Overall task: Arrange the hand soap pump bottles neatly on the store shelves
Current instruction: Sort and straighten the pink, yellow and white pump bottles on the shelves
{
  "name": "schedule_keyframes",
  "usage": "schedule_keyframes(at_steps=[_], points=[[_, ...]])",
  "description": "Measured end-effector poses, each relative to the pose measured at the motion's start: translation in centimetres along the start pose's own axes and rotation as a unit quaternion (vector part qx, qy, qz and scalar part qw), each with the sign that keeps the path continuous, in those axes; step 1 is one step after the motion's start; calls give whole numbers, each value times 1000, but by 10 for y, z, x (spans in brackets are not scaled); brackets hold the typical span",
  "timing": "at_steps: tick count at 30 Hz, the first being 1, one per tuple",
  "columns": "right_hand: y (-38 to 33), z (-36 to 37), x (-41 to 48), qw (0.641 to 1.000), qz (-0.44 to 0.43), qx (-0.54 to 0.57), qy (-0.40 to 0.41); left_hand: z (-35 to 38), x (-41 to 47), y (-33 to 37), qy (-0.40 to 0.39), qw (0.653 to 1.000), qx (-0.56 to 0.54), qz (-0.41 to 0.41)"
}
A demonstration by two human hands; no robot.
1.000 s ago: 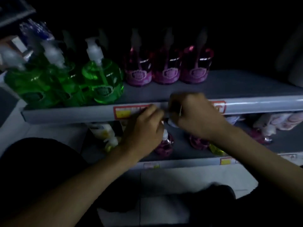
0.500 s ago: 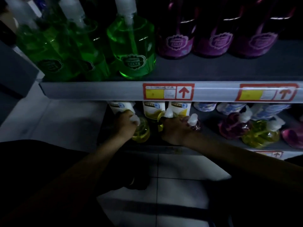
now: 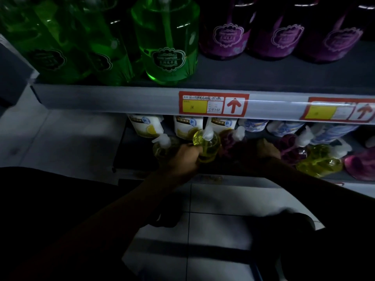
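On the low shelf, my left hand grips a yellow pump bottle from its left side. Another yellow bottle stands just left of that hand. My right hand lies in deep shadow next to a purple pump bottle; its fingers are too dark to make out. Further right stand a purple bottle, a yellow one and a pink one. The shelf above carries big green bottles and purple bottles.
White refill pouches and blue-patterned pouches line the back of the low shelf. The upper shelf's rail, with red price tags, overhangs my hands. Pale floor tiles lie below, and the scene is very dim.
My left hand left the leftmost yellow bottle and took the middle yellow one. My right hand let that bottle go and shifted right. The view has drawn closer to the shelves.
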State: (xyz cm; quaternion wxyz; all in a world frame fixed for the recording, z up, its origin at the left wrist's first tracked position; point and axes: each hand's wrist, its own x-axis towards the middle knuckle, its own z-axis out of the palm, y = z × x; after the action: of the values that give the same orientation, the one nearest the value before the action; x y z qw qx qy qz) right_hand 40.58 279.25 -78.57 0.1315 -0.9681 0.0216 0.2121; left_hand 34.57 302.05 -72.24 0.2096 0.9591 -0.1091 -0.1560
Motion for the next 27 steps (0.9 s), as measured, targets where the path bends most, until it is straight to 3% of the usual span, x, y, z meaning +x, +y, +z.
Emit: schedule_keyframes(at_steps=[6, 9, 13, 16, 19, 21, 23, 27], points=[[-36, -46, -39, 971, -48, 227, 51, 7, 7, 0, -28, 997, -54, -44], [-33, -42, -50, 980, -79, 152, 105, 8, 6, 0, -14, 997, -66, -40], [-28, -49, -85, 980, -155, 95, 76, 5, 5, 9, -15, 993, -112, -40], [-24, -65, -114, 963, -193, 168, 83, -10, 0, 25, -155, 947, -279, -41], [-21, -90, -142, 929, -221, 282, 93, -38, -12, 47, -326, 886, -328, 21], [-19, -113, -159, 903, -208, 363, 95, -55, -21, 62, -373, 841, -389, 40], [-19, -138, -172, 878, -200, 423, 102, -69, -31, 78, -355, 817, -452, 55], [-27, -178, -182, 837, -191, 503, 102, -89, -48, 108, -211, 836, -500, 81]])
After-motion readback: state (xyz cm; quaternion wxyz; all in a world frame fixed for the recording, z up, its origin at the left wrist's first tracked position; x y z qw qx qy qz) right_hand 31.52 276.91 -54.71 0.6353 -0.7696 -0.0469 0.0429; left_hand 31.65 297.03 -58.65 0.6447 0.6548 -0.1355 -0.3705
